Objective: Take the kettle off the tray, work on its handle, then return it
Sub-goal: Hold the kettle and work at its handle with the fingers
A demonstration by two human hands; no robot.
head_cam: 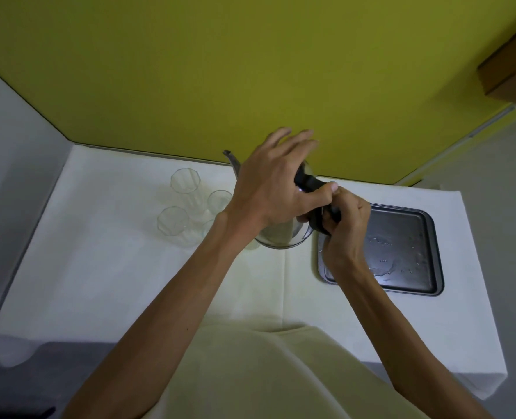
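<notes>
The work surface is a table covered with a pale cloth [123, 282], set in a corner between a yellow-green back wall [250, 71] and grey side walls. A dark rectangular tray [433, 252] lies flat on the right of the cloth, with water droplets [386, 261] on its floor. A group of clear faceted tumblers [187, 204] stands at the left. The kettle [281, 235] stands upright on the cloth, off the tray, just beside its left edge, between tray and tumblers; its spout [231, 160] points left. The left hand [269, 189] lies over the kettle top, fingers stretched forward, thumb hooked around the upper part of the black handle [308, 182]. The right hand [347, 225], above the tray's left edge, grips the lower handle with curled fingers. The two hands touch at the thumb.
</notes>
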